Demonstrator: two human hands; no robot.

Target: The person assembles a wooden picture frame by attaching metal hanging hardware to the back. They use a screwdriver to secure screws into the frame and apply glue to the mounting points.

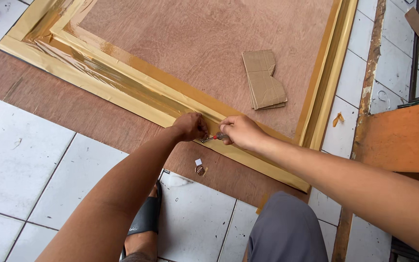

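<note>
A large gold-coloured picture frame wrapped in clear film (122, 80) lies face down on the white tiled floor (20, 160), its brown plywood backing board (200, 39) turned up, so the back rail is open to work from above. Both hands meet at the near rail of the frame. The left hand (190, 127) presses down on the rail with its fingers curled over a small silver metal hanger fitting (204, 139), apparently pinning it flat so it cannot shift; its grip is narrow and bears on the fitting rather than lifting it. The right hand (240, 132) is closed around a small screwdriver with a red-and-clear handle (219, 137), whose tip points leftward at the fitting, held low and nearly level with the rail. Just outside the frame's near rail, on a brown plywood sheet under the frame (73, 114), lie a second round metal ring hanger (200, 170) and a little white scrap (198, 162), close within reach. On the backing board, beyond the hands, rests a folded piece of brown cardboard (264, 80). Near the frame's corner, a black sandal (146, 216) and a grey-clad knee (287, 228) show the person crouching close.
</note>
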